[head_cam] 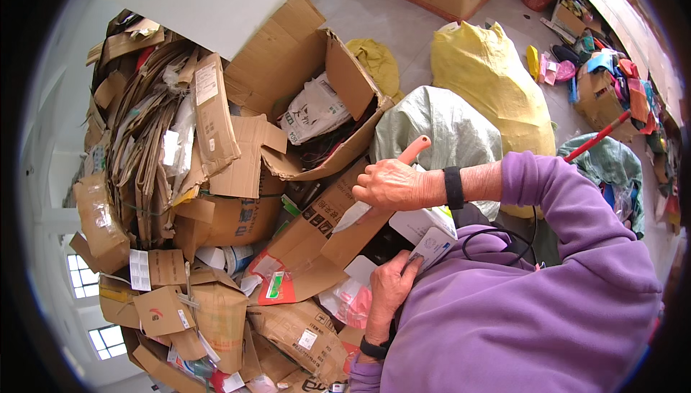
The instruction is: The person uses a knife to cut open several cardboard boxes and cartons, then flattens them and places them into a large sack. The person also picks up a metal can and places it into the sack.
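My right hand (390,183) grips a knife by its orange handle (414,150). The steel blade (351,217) comes out below the fist and points down and left, over a long flattened cardboard carton (313,242). With my left hand (393,279) I hold a white printed cardboard box (432,246) close against my body, thumb on its near panel. Part of that box is hidden behind my right wrist. The blade is apart from the left hand. Just beyond the left hand lies a clear plastic bag with pink contents (351,301).
Flattened cardboard (156,128) stands bundled at the left. An opened carton (270,42) holds a white printed sack (316,109). Behind my right arm stand a grey-green woven sack (437,123) and a yellow one (491,80). More cartons (297,333) crowd the lower left.
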A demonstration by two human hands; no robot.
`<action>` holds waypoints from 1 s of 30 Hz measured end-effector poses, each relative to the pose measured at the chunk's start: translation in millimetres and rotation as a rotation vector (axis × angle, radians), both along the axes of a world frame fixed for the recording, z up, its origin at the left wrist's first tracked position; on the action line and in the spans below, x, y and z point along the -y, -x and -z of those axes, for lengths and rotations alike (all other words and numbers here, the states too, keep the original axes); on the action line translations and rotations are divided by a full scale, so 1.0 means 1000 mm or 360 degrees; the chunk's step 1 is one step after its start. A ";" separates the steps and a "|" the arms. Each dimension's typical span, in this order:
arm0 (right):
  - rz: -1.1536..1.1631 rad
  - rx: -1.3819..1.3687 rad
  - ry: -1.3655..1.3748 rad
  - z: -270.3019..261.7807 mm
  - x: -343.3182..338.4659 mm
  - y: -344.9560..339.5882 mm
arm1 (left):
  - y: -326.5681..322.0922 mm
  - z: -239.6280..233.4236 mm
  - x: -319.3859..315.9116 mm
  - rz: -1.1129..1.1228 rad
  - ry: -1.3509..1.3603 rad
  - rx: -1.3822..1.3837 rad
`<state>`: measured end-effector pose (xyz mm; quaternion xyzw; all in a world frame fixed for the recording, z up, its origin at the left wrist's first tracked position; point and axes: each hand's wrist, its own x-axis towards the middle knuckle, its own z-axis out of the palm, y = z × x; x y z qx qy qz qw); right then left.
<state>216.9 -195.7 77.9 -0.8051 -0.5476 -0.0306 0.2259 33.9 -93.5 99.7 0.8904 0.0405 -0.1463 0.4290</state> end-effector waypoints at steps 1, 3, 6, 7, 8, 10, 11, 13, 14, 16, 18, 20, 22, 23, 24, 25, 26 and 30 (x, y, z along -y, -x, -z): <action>0.0013 -0.0062 0.0005 0.003 -0.001 0.001 | 0.003 -0.005 0.000 -0.0015 -0.0053 -0.0058; 0.0020 -0.0133 0.0041 0.006 -0.002 -0.001 | 0.006 -0.012 0.001 -0.0004 -0.0075 0.0001; 0.0091 -0.0181 0.0122 0.009 0.002 -0.009 | 0.013 -0.022 0.003 0.0107 -0.0161 0.0260; 0.0177 -0.0192 0.0219 0.009 0.004 -0.015 | 0.014 -0.023 0.003 0.0102 -0.0111 0.0290; 0.0202 -0.0306 0.0297 0.008 0.004 -0.016 | 0.015 -0.024 0.004 0.0085 -0.0073 0.0312; 0.0105 -0.0257 0.0079 0.003 0.004 -0.016 | 0.015 -0.022 0.004 0.0008 -0.0039 0.0370; 0.0086 -0.0270 0.0151 -0.001 0.004 -0.014 | 0.015 -0.020 0.004 0.0014 -0.0054 0.0351; 0.0137 -0.0400 0.0124 -0.015 0.008 -0.011 | 0.011 -0.016 0.002 0.0023 -0.0118 0.0317; 0.0181 -0.0424 0.0024 -0.023 0.014 -0.010 | 0.010 -0.015 0.000 -0.0025 -0.0124 0.0234; 0.0244 -0.0376 -0.0213 -0.041 0.035 -0.010 | 0.009 -0.014 -0.002 -0.0104 -0.0104 0.0176; 0.0326 -0.0608 -0.0086 -0.056 0.061 -0.010 | 0.009 -0.014 -0.002 -0.0162 -0.0059 0.0146; 0.0273 -0.1072 0.0012 -0.072 0.087 -0.013 | 0.008 -0.014 -0.001 -0.0149 -0.0003 0.0142; 0.0309 -0.1347 0.0008 -0.086 0.096 -0.008 | 0.004 -0.015 0.000 -0.0081 -0.0020 0.0181; 0.0288 -0.1327 -0.0139 -0.094 0.096 -0.003 | 0.001 -0.015 0.001 -0.0017 -0.0056 0.0218; 0.0185 -0.0952 -0.0350 -0.100 0.090 -0.001 | -0.002 -0.014 0.004 0.0043 -0.0092 0.0273; 0.0160 -0.0610 -0.0432 -0.107 0.082 0.000 | -0.006 -0.013 0.006 0.0099 -0.0080 0.0255; 0.0142 -0.0523 -0.0326 -0.116 0.077 0.004 | -0.009 -0.012 0.009 0.0156 -0.0074 0.0258; -0.0202 0.0047 0.0001 -0.120 0.012 0.020 | -0.018 -0.013 0.019 0.0292 -0.0094 0.0438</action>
